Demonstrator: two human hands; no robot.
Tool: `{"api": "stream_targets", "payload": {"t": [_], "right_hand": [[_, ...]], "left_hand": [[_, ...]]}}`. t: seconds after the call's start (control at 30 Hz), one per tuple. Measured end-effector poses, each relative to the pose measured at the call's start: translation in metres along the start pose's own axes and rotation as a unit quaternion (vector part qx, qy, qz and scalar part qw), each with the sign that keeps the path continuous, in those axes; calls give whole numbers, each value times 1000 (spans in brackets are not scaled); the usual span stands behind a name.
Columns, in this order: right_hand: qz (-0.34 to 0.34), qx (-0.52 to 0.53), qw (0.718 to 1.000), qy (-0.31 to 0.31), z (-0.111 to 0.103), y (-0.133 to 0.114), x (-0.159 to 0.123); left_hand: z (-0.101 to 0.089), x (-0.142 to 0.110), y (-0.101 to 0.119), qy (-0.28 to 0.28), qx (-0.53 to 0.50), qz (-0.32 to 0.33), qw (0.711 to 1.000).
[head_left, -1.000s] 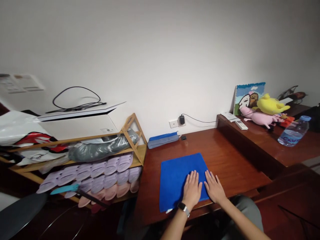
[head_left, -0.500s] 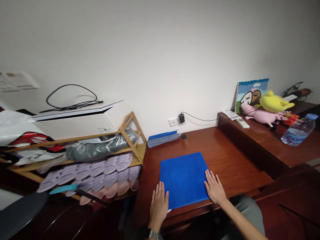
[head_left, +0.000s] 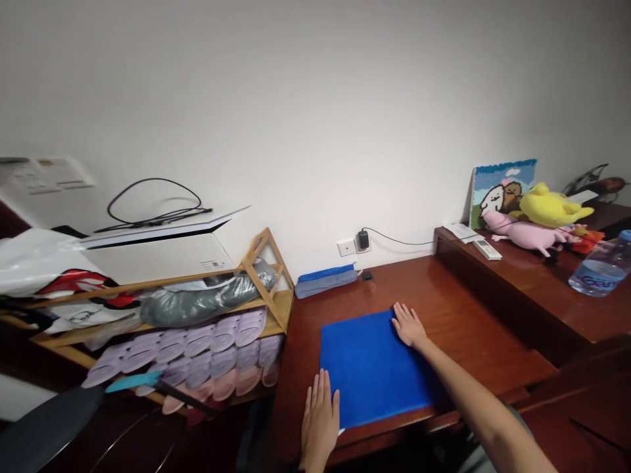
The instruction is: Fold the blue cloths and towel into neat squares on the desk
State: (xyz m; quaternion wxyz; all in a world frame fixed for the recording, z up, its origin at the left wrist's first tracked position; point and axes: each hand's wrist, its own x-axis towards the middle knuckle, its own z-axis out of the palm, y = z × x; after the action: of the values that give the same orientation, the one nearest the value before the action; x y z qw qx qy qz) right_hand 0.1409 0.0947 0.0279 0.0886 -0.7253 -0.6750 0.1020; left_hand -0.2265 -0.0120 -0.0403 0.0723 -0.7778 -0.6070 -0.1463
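Observation:
A folded blue cloth (head_left: 373, 366) lies flat on the dark red wooden table (head_left: 444, 309) in front of me. My left hand (head_left: 321, 418) rests flat, fingers stretched out, on the cloth's near left corner at the table's front edge. My right hand (head_left: 407, 324) lies flat with fingers open on the cloth's far right corner. Neither hand holds anything.
A blue-grey pouch (head_left: 326, 280) lies by the wall under a socket with a charger (head_left: 363, 238). A raised shelf at right carries plush toys (head_left: 537, 220), a remote (head_left: 487, 249) and a water bottle (head_left: 601, 271). A bamboo rack (head_left: 269, 276) of slippers stands left.
My left hand slid from the middle of the cloth to its near left corner. My right hand moved from the near right edge up to the far right corner.

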Motion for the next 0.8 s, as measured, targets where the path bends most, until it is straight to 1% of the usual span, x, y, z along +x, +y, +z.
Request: {"api": "stream_targets", "payload": {"t": [0.07,0.13,0.2,0.23,0.3,0.37,0.43,0.47,0.5,0.53,0.57,0.6,0.63,0.67,0.73,0.8], "right_hand": [[0,0,1000,-1,8,1,12],[-3,1,1000,11,21,5,16],[-10,3,1000,20,32,9,17],[-12,5,1000,22,36,10,17],[-13,7,1000,25,40,13,18],[-13,7,1000,26,41,14,19],[-17,2,1000,21,40,15,19],[-23,-3,1000,18,40,16,19],[-30,-8,999,14,39,17,19],[-35,-12,999,11,39,17,18],[-35,-14,999,8,38,17,18],[-31,-12,999,7,38,17,18],[-23,-9,1000,7,37,16,18],[-14,-5,1000,10,37,15,17],[-6,1,1000,16,36,14,16],[-7,1,1000,18,37,14,16]], "left_hand": [[2,-2,-5,-1,0,0,1000],[1,1,-5,-4,-2,-4,1000],[-6,13,6,-7,-10,2,1000],[-11,25,17,-9,-17,15,1000],[-20,58,53,-17,-42,63,997],[-25,100,102,-31,-73,125,989],[-22,143,151,-48,-103,164,980],[-17,162,172,-63,-116,178,975],[-10,177,188,-83,-125,184,971],[-3,189,198,-104,-130,182,969],[3,197,201,-122,-132,177,968],[9,200,197,-136,-131,168,968],[13,201,185,-143,-127,159,969],[16,199,168,-142,-119,148,971],[17,190,118,-128,-94,115,981],[14,177,62,-111,-53,54,991]]}}
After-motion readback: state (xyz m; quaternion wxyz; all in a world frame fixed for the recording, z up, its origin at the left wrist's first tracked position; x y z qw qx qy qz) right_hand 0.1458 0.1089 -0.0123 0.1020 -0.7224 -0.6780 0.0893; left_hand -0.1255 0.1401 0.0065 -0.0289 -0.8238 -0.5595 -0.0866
